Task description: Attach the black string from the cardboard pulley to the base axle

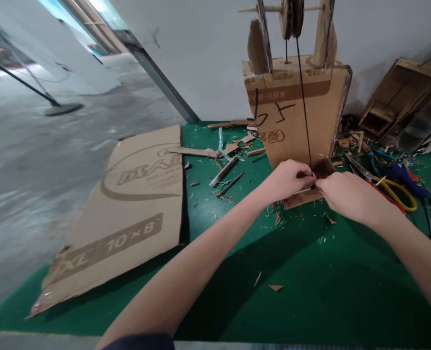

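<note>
An upright cardboard box (291,116) carries a cardboard pulley wheel (291,19) on a wooden stick between two uprights. From the wheel a black string (304,104) runs down the front face. My left hand (290,180) pinches the string's lower end between thumb and fingertips. Touching it from the right, my right hand (342,192) is closed, its fingertips at the same spot; what lies between them is hidden. Just beneath both hands, a small open cardboard tray (302,199) sits at the foot of the box, partly covered by my fingers.
A large flat cardboard sheet (138,199) lies on the green table (273,301) at left. Scissors with yellow and red handles (397,192) rest by my right wrist. Cardboard scraps (224,170) litter the table's back. Another cardboard construction (397,97) stands at right, beside a clear bottle (424,121).
</note>
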{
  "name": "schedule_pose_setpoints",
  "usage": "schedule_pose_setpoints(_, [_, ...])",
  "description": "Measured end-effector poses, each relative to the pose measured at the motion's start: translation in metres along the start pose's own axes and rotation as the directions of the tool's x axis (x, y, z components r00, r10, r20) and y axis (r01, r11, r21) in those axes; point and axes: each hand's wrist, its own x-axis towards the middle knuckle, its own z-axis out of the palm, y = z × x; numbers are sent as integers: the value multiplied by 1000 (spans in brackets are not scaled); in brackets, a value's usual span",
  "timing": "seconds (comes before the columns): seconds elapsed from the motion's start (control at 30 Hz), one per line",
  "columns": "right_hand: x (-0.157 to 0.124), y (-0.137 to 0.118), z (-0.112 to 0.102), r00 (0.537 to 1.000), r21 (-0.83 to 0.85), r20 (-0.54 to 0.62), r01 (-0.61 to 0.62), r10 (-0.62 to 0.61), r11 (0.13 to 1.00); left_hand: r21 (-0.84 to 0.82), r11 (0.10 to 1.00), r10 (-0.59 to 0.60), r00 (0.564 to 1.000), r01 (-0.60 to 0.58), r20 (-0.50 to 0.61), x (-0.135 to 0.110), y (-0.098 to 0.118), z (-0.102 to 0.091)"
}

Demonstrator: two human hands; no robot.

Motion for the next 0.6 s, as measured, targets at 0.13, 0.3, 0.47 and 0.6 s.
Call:
schedule_pose_setpoints(0.13, [0,-6,3,998,-26,66,-9,11,1000,-56,997,-56,998,54,-25,0,2,-1])
schedule_pose_setpoints(0.3, [-1,-15,12,999,-25,18,-41,41,999,-101,987,-125,992,122,-22,1,2,-1])
schedule_pose_setpoints(0.47, [-1,-23,23,999,-15,-41,-20,19,1000,-104,986,-133,991,129,-31,1,1,1])
schedule_pose_setpoints(0.6, [2,-26,31,998,-49,-54,11,-14,999,-90,986,-144,989,141,-26,0,1,1])
